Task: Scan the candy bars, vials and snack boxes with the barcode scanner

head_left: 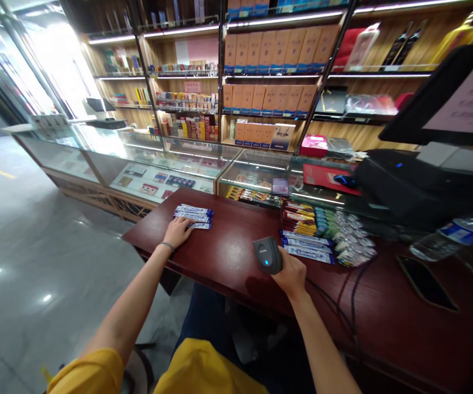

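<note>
My right hand is wrapped around the handle of a dark grey barcode scanner, whose blue light is lit. The scanner is held over the dark red desk, pointing left. At the desk's left part, my left hand has its fingers and thumb at the near, left end of a blue-and-white stick packet, partly covering it. Similar stick packets lie side by side just beyond. Right of the scanner is another row of blue-and-white stick packets, close to my right hand.
Brown-and-yellow packets, green packets and clear-wrapped items sit behind and right of that row. Farther right are a phone, a water bottle and a monitor. A black cable crosses the desk. Glass display cases stand beyond.
</note>
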Demonstrator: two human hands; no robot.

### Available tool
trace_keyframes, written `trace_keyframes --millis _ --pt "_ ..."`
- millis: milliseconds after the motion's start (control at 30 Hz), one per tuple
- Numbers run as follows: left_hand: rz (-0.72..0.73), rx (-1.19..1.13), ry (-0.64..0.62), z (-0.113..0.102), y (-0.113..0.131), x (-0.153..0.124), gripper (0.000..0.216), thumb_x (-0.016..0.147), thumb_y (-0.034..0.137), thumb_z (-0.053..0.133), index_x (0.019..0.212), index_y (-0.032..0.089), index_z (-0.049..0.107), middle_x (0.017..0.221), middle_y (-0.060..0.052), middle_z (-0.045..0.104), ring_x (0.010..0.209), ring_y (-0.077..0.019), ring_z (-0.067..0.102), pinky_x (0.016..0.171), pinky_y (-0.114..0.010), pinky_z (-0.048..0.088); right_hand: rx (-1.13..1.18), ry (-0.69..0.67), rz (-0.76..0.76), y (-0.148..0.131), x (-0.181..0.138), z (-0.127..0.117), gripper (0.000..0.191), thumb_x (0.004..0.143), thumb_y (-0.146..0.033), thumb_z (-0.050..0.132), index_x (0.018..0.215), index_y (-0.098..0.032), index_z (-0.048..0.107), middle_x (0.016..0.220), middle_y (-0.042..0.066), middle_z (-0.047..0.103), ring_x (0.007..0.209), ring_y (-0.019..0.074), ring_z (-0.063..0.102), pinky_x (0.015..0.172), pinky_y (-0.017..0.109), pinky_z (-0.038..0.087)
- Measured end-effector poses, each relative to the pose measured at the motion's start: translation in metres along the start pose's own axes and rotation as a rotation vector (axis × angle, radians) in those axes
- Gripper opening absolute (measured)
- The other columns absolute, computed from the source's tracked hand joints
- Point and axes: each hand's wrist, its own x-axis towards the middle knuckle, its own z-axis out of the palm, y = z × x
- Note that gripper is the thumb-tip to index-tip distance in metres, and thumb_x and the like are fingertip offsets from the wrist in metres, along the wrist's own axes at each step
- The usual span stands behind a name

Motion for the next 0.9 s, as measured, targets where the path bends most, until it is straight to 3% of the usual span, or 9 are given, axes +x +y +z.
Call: trace_keyframes --millis 200,300,400,533,733,900 --pt "0.148 -0.054 -0.079 -0.007 0.012 0.001 0.031 0.099 0.041 0.043 0.104 0.025 0.069 0.104 -0.008 0.07 0.101 -0.0239 0.063 0.094 -0.038 0.047 0.001 0.021 -0.02 -0.002 0.004 -0.006 0.036 0.08 -0.024 0.054 0.113 -0.014 0.061 0.074 0.007 0.073 0.059 0.0218 0.068 0.059 0.028 0.049" --pt "0.104 -0.074 -0.09 -0.007 0.025 0.003 0.029 0.098 0.039 0.044 0.103 0.024 0.069 0.101 -0.009 0.071 0.098 -0.0247 0.065 0.087 -0.036 0.05 0.016 0.039 -0.01 -0.002 0.004 -0.007 0.037 0.079 -0.025 0.054 0.114 -0.013 0.061 0.073 0.006 0.072 0.058 0.0215 0.067 0.057 0.029 0.049" --pt "0.066 -0.216 -0.043 -0.002 0.047 0.013 0.029 0.098 0.034 0.044 0.108 0.022 0.067 0.106 -0.01 0.071 0.101 -0.0251 0.066 0.091 -0.037 0.05 0.021 0.062 0.006 0.001 0.001 -0.005 0.038 0.079 -0.026 0.055 0.115 -0.013 0.062 0.075 0.007 0.073 0.058 0.0212 0.067 0.058 0.029 0.05" --pt "-0.023 -0.601 0.038 0.012 0.088 0.037 0.031 0.093 0.029 0.047 0.116 0.019 0.066 0.115 -0.009 0.071 0.108 -0.0252 0.064 0.099 -0.041 0.048 0.006 0.069 0.037 0.005 -0.002 -0.004 0.039 0.08 -0.029 0.057 0.114 -0.014 0.063 0.073 0.007 0.072 0.058 0.0215 0.066 0.058 0.029 0.05" --pt "-0.38 -1.504 0.017 0.04 0.162 0.062 0.042 0.077 0.031 0.069 0.116 0.016 0.064 0.106 -0.009 0.072 0.086 -0.0198 0.069 0.078 -0.034 0.057 -0.035 0.049 0.07 0.01 -0.003 -0.011 0.041 0.078 -0.03 0.058 0.115 -0.014 0.062 0.075 0.008 0.073 0.061 0.0226 0.068 0.06 0.03 0.051" --pt "-0.54 -1.772 -0.086 0.05 0.193 0.058 0.044 0.069 0.027 0.078 0.109 0.015 0.064 0.099 -0.007 0.071 0.073 -0.0131 0.066 0.063 -0.025 0.055 -0.015 -0.01 0.047 0.006 0.002 -0.015 0.04 0.08 -0.032 0.059 0.115 -0.014 0.061 0.077 0.007 0.074 0.063 0.0224 0.07 0.062 0.029 0.052"
